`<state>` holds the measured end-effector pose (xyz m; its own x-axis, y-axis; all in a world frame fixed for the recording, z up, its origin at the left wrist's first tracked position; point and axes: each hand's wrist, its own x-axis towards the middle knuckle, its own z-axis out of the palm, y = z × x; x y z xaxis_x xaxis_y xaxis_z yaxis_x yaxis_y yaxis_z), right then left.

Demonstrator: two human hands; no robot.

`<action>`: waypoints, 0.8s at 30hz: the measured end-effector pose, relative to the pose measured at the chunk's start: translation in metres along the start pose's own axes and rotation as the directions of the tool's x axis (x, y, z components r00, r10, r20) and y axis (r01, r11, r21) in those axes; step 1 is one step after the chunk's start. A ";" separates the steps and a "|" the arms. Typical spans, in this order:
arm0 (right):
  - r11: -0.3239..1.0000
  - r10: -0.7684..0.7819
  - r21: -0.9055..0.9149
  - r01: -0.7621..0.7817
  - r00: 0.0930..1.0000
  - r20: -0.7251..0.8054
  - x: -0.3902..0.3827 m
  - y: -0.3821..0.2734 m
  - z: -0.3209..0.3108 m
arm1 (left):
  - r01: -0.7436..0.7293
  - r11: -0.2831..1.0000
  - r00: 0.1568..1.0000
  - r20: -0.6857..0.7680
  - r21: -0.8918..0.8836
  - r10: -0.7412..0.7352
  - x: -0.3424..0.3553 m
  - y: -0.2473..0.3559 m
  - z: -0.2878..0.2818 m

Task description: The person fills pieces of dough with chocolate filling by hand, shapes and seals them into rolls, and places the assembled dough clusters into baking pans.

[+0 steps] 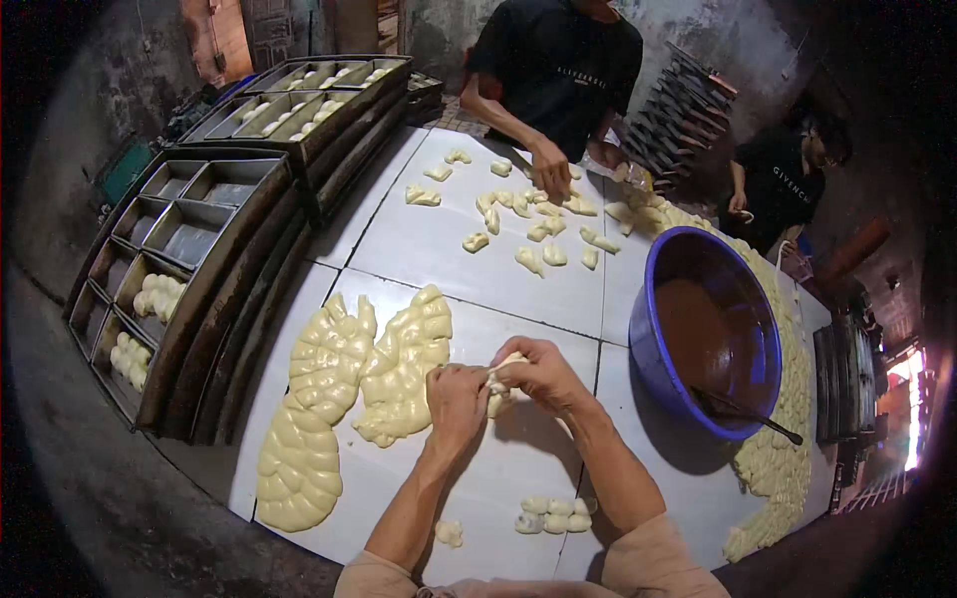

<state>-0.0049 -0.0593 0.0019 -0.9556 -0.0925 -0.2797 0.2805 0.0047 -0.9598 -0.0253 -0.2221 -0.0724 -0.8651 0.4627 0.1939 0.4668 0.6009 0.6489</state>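
Note:
At the middle of the white tiled table point(528, 448), my left hand point(457, 394) and my right hand point(533, 374) hold a small lump of pale dough point(501, 389) between their curled fingers. Just left of them lie broad, scored slabs of glossy dough point(404, 364), with another at the near left point(294, 463). Nearer me on the table are a small loose dough lump point(449, 532) and a short double row of rounded pieces point(553, 515), some with whitish-grey patches.
Stacked metal moulds point(189, 239), some holding dough, line the left. A blue bowl point(658, 329) of brown substance with a dark utensil stands right, beside a long dough mass point(788, 439). Across the table, a co-worker point(548, 70) handles scattered pieces point(528, 257); another person point(778, 189) stands at right.

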 end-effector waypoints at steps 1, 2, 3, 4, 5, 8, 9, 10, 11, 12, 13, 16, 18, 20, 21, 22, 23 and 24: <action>0.981 -0.069 0.181 0.069 0.998 -0.009 -0.007 -0.007 -0.001 | -0.038 0.999 0.999 -0.021 0.003 0.038 -0.001 -0.002 0.004; 0.924 -0.132 0.358 0.135 0.991 -0.031 -0.013 -0.016 0.001 | -0.074 0.997 0.997 -0.038 0.008 0.074 -0.001 -0.001 0.002; 0.896 -0.151 0.414 0.159 0.987 -0.051 -0.015 -0.020 0.001 | -0.039 0.998 0.998 0.043 -0.044 0.041 -0.003 0.000 -0.003; 0.864 -0.159 0.483 0.145 0.987 -0.012 -0.020 -0.030 -0.004 | -0.009 0.994 0.991 0.130 -0.104 0.022 0.001 0.005 -0.012; 0.846 -0.182 0.508 0.161 0.983 -0.009 -0.020 -0.032 -0.001 | 0.113 0.969 0.949 0.313 -0.220 -0.040 0.008 -0.001 -0.024; 0.875 -0.135 0.461 0.151 0.989 -0.067 -0.023 -0.021 -0.005 | 0.083 0.814 0.949 0.296 -0.574 0.112 0.008 0.001 -0.040; 0.913 -0.062 0.395 0.108 0.990 -0.127 -0.024 -0.012 -0.008 | -0.012 0.880 0.977 0.181 -0.475 0.111 0.008 0.014 -0.050; 0.914 -0.061 0.391 0.111 0.989 -0.138 -0.027 -0.004 -0.010 | -0.016 0.876 0.975 0.185 -0.482 0.120 0.013 0.028 -0.055; 0.943 -0.048 0.322 0.085 0.991 -0.122 -0.027 0.004 -0.008 | 0.146 0.779 0.971 0.238 -0.610 0.004 0.014 0.035 -0.062; 0.966 -0.035 0.250 0.061 0.994 -0.108 -0.029 0.010 -0.005 | 0.296 0.638 0.947 0.306 -0.710 -0.099 0.013 0.042 -0.066; 0.966 -0.042 0.252 0.066 0.994 -0.102 -0.032 0.010 -0.002 | 0.234 0.635 0.971 0.214 -0.737 -0.110 0.011 0.047 -0.070; 0.999 0.024 -0.023 -0.032 0.958 -0.286 -0.043 0.003 0.004 | 0.340 0.599 0.939 0.299 -0.725 -0.171 0.000 0.038 -0.057; 0.965 -0.173 -0.250 0.082 0.915 -0.365 -0.049 0.015 0.000 | 0.287 0.664 0.957 0.236 -0.691 -0.168 -0.004 0.044 -0.050; 0.856 -0.410 -0.484 0.179 0.805 -0.428 -0.055 0.027 0.000 | 0.399 0.585 0.906 0.400 -0.706 -0.136 -0.010 0.040 -0.039; 0.856 -0.412 -0.485 0.179 0.803 -0.431 -0.059 0.029 -0.001 | 0.397 0.586 0.907 0.401 -0.706 -0.132 -0.014 0.042 -0.034; 0.931 -0.339 -0.291 0.220 0.818 -0.464 -0.068 0.026 -0.005 | 0.293 0.595 0.949 0.302 -0.749 -0.088 -0.016 0.053 -0.028; 0.963 -0.262 -0.075 0.258 0.841 -0.473 -0.073 0.023 -0.004 | 0.188 0.604 0.979 0.196 -0.775 -0.053 -0.020 0.063 -0.024; 0.963 -0.261 -0.073 0.259 0.833 -0.487 -0.082 0.015 -0.002 | 0.080 0.608 0.996 0.088 -0.790 -0.017 -0.022 0.073 -0.019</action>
<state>0.0776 -0.0499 0.0099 -0.9137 0.4064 0.0074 0.0158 0.0536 -0.9984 0.0242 -0.2005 -0.0151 -0.8533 0.5080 0.1175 0.0696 -0.1125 0.9912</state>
